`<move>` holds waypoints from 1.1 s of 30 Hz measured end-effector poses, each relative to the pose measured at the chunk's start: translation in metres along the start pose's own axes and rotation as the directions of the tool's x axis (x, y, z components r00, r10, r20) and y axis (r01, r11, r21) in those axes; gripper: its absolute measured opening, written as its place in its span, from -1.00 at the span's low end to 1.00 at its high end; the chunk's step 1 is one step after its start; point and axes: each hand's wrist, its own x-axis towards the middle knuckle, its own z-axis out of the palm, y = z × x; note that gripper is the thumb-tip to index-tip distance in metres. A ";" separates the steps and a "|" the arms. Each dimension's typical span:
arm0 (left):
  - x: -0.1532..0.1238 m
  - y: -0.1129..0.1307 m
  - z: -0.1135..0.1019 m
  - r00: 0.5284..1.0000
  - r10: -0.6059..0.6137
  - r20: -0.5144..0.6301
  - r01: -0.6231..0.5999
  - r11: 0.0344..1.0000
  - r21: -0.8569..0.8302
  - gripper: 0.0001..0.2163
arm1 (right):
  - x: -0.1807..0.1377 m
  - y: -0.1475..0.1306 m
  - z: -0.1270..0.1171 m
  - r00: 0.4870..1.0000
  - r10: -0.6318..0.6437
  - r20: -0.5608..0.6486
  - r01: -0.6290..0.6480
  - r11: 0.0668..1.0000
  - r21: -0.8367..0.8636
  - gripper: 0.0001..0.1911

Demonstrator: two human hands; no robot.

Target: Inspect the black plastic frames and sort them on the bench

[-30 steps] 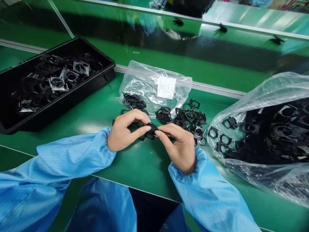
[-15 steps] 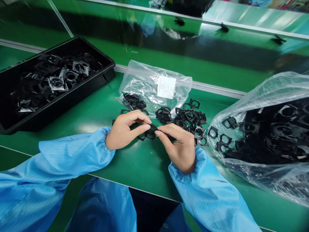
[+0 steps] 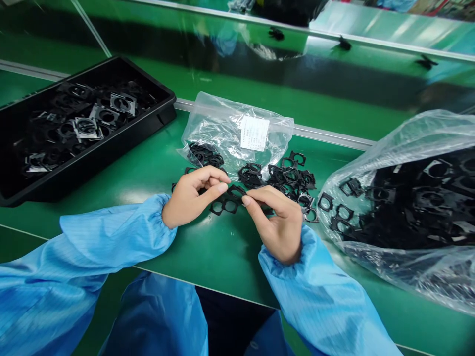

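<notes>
Between my two hands is a small black plastic frame [image 3: 236, 191] with a large opening. My right hand [image 3: 279, 223] pinches its right edge between thumb and forefinger. At its left edge are the fingertips of my left hand [image 3: 195, 195], thumb and fingers drawn together in a pinch. More black frames [image 3: 223, 206] lie on the green table just under the held one, partly hidden by my left hand. Beyond my right hand is a loose pile of similar frames [image 3: 291, 175].
A clear plastic bag [image 3: 218, 118] with a white label [image 3: 254, 133] lies behind the pile, some frames at its mouth. On the left stands a black bin [image 3: 148, 118] holding many frames. A large open clear bag [image 3: 356, 153] full of black frames lies on the right.
The held frame has turned from edge-on to show its opening. My fingertips have moved slightly farther apart, and frames on the table below now show more.
</notes>
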 end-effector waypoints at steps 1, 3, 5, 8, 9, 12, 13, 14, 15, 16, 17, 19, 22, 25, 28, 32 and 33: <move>0.000 0.001 -0.001 0.999 -0.027 0.017 0.027 0.999 -0.025 -0.74 | 0.001 0.000 0.000 1.000 -0.008 -0.010 0.008 1.000 0.004 -0.87; 0.001 0.004 -0.002 0.994 -0.085 0.073 0.092 0.991 -0.096 -0.70 | 0.001 0.001 0.000 0.999 -0.045 -0.020 0.045 0.999 0.001 -0.88; 0.003 0.006 -0.002 0.984 -0.132 0.121 0.151 0.974 -0.166 -0.65 | 0.000 0.003 0.000 0.994 -0.107 -0.025 0.106 0.994 -0.020 -0.89; 0.005 0.007 -0.002 0.974 -0.174 0.142 0.203 0.954 -0.222 -0.64 | -0.002 0.005 0.002 0.984 -0.176 -0.017 0.175 0.983 -0.051 -0.87; 0.006 0.007 -0.002 0.973 -0.184 0.139 0.212 0.950 -0.228 -0.65 | -0.003 0.006 0.003 0.983 -0.182 -0.007 0.182 0.982 -0.054 -0.85; 0.006 0.004 -0.003 0.971 -0.198 0.135 0.225 0.948 -0.225 -0.72 | -0.006 0.009 0.004 0.983 -0.178 0.039 0.181 0.982 -0.059 -0.83; 0.006 0.003 -0.003 0.971 -0.194 0.136 0.220 0.951 -0.217 -0.75 | -0.006 0.010 0.004 0.983 -0.172 0.058 0.175 0.983 -0.061 -0.82; 0.006 0.002 -0.003 0.974 -0.181 0.136 0.206 0.957 -0.204 -0.77 | -0.006 0.010 0.004 0.983 -0.166 0.079 0.171 0.983 -0.059 -0.82; 0.005 0.001 -0.003 0.979 -0.158 0.131 0.181 0.966 -0.185 -0.79 | -0.006 0.010 0.004 0.981 -0.164 0.099 0.170 0.984 -0.052 -0.82; 0.005 0.001 -0.002 0.984 -0.128 0.122 0.148 0.975 -0.164 -0.82 | -0.006 0.010 0.004 0.980 -0.164 0.115 0.169 0.985 -0.039 -0.82; 0.004 0.000 -0.002 0.989 -0.095 0.110 0.110 0.984 -0.143 -0.84 | -0.005 0.010 0.004 0.979 -0.163 0.121 0.167 0.986 -0.023 -0.81; 0.001 0.000 0.000 0.996 -0.033 0.087 0.042 0.993 -0.110 -0.87 | -0.004 0.008 0.004 0.985 -0.142 0.098 0.142 0.990 0.005 -0.78; -0.003 0.000 0.002 0.998 0.015 0.067 -0.009 0.996 -0.086 -0.87 | -0.002 0.006 0.004 0.999 -0.012 0.032 0.011 0.999 0.044 -0.70; -0.006 0.000 0.003 0.998 0.035 0.058 -0.031 0.998 -0.055 -0.85 | -0.001 0.006 0.004 0.992 0.097 0.077 -0.105 0.990 0.098 -0.85; -0.006 0.000 0.002 0.996 0.052 0.069 -0.052 0.999 -0.013 -0.85 | 0.000 0.006 0.002 0.991 0.086 0.099 -0.095 0.991 0.094 -0.92; -0.005 0.001 0.001 0.997 0.049 0.065 -0.052 0.997 0.047 -0.91 | 0.001 0.006 0.000 0.998 0.036 0.058 -0.040 0.996 0.077 -0.93; -0.005 0.002 0.001 0.997 0.041 0.059 -0.045 0.997 0.058 -0.90 | 0.001 0.005 0.001 0.997 0.042 0.058 -0.047 0.995 0.087 -0.93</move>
